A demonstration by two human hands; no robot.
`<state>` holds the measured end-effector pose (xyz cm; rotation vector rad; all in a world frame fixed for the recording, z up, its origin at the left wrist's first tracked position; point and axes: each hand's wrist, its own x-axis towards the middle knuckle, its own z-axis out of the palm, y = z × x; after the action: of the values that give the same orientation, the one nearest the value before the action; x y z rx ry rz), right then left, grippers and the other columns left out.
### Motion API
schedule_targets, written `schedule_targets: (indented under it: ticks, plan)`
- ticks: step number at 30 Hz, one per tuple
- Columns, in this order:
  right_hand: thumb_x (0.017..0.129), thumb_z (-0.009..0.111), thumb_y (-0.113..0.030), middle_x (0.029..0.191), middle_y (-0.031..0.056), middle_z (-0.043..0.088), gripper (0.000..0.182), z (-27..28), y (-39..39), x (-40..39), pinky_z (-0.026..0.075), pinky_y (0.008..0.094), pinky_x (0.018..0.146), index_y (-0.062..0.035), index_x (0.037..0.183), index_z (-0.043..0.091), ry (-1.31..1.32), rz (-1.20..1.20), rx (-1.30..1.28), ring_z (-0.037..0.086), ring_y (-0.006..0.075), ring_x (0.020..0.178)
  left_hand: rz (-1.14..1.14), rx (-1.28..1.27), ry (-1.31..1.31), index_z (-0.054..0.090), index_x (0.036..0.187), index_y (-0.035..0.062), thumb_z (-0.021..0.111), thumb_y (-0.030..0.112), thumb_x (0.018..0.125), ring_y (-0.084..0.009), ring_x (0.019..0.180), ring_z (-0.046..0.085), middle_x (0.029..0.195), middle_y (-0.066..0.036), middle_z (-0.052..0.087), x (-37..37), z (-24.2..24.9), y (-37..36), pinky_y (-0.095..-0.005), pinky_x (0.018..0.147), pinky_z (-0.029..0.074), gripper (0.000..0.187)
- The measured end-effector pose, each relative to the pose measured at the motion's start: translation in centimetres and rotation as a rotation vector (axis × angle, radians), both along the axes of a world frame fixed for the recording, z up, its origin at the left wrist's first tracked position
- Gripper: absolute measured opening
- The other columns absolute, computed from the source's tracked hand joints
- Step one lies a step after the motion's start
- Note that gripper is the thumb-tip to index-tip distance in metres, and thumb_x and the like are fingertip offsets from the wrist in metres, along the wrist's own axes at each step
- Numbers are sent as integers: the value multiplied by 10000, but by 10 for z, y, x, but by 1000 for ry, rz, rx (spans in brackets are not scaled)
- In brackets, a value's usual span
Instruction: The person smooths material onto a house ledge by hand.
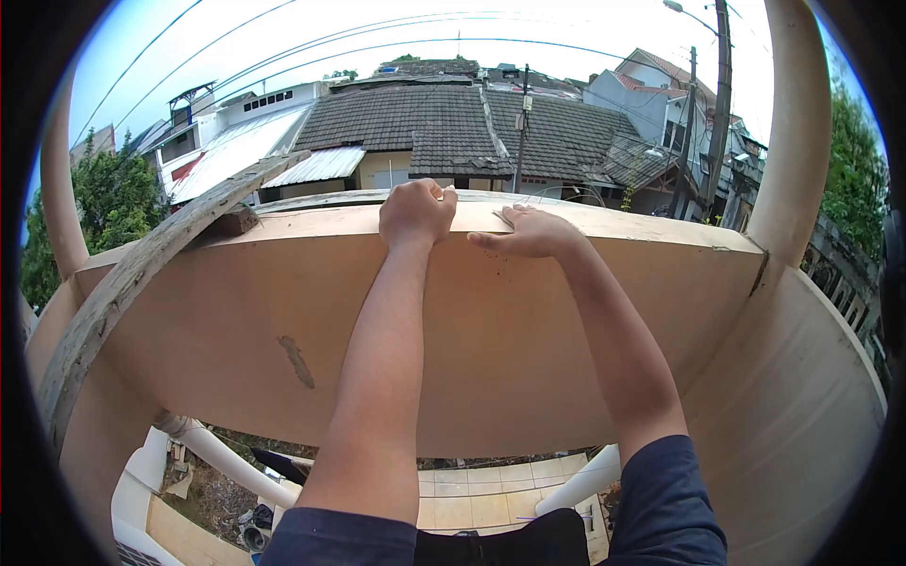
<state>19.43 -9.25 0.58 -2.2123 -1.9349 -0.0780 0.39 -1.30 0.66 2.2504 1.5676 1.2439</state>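
Observation:
My left hand [415,213] is closed in a fist above the top of a peach-painted wall [321,223]. Whatever it may hold is hidden by the curled fingers. To its right, my right hand [530,233] lies flat on the same ledge, fingers stretched out and thumb pointing left along the front edge. A thin pale piece [503,218] shows by its fingertips; I cannot make out its kind. Small dark specks dot the wall face just below the right hand.
A weathered wooden plank [142,269] slants across the left side, over a dark block [231,222] on the ledge. Round columns [791,123] rise at both ends. Far below lies a tiled floor [472,495]. Tiled roofs [377,118] and overhead wires stand beyond.

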Motion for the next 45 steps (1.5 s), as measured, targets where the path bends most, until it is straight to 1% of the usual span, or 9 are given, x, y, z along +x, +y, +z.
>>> schedule_targets:
  ticks: [7, 10, 13, 19, 23, 32, 36, 38, 45]
  plan:
    - [727, 483, -1027, 1601, 217, 491, 1352, 2, -3, -10, 318, 458, 1272, 40, 1557, 460, -106, 12, 10, 419, 329, 1528, 12, 39, 55, 822, 1055, 188, 635, 508, 989, -245, 1061, 733, 1035, -51, 798, 0, -1, 0, -428, 931, 583, 376]
    - [667, 485, -1061, 1599, 237, 483, 1426, 3, 7, -13, 253, 470, 1297, 66, 1540, 465, -181, -40, 31, 409, 319, 1535, 54, 116, 134, 829, 1075, 182, 619, 509, 1001, -255, 1299, 558, 1247, -29, 735, 0, -3, 1, -415, 1136, 440, 396]
    - [651, 493, -1068, 1612, 261, 455, 1456, -1, 4, -11, 225, 470, 1306, 76, 1550, 443, -161, -17, 10, 374, 331, 1554, 76, 177, 151, 831, 1055, 177, 623, 502, 1002, -239, 1306, 552, 1252, -23, 735, 1, -6, 5, -415, 1167, 402, 390]
    - [687, 479, -1059, 1620, 269, 438, 1426, -8, -42, -8, 256, 493, 1291, 45, 1586, 402, -114, 71, 77, 362, 351, 1559, 50, 182, 73, 831, 1038, 183, 644, 494, 984, -240, 1302, 558, 1269, -28, 727, 0, -5, 3, -417, 1165, 402, 368]
    - [676, 469, -1066, 1606, 185, 492, 1398, -2, -34, -8, 273, 510, 1281, -8, 1590, 429, -232, -46, 55, 438, 299, 1518, 65, 121, 84, 818, 1088, 157, 659, 479, 972, -223, 1265, 568, 1225, -31, 727, 0, -1, -2, -399, 1155, 415, 378]
    - [730, 575, -978, 1574, 118, 543, 1270, -15, -21, -6, 382, 400, 1234, -34, 1572, 461, -213, 130, 196, 476, 269, 1486, 87, 227, 35, 832, 976, 180, 695, 465, 944, -263, 1244, 616, 1252, -28, 735, 1, -6, 3, -426, 1077, 516, 317]
    - [702, 655, -936, 1584, 122, 533, 1266, -16, -16, 1, 370, 399, 1243, -41, 1575, 460, -200, 157, 210, 468, 275, 1493, 64, 171, -21, 819, 1014, 138, 683, 411, 956, -226, 1237, 598, 1178, -26, 740, 0, -5, -1, -395, 1093, 481, 310]
    - [679, 700, -905, 1593, 123, 524, 1273, -2, -18, -20, 361, 395, 1250, -52, 1590, 446, -339, -39, 76, 459, 279, 1501, 54, 168, -46, 820, 1008, 135, 684, 404, 955, -227, 1226, 602, 1166, -29, 744, 4, -6, 2, -398, 1081, 487, 306]
    - [697, 683, -908, 1567, 171, 538, 1280, -10, 0, -7, 416, 413, 1213, -29, 1592, 430, -156, 45, 121, 501, 262, 1468, 71, 325, -40, 825, 960, 130, 686, 394, 948, -246, 1189, 629, 1157, -26, 753, 0, -15, 6, -415, 1042, 515, 298]
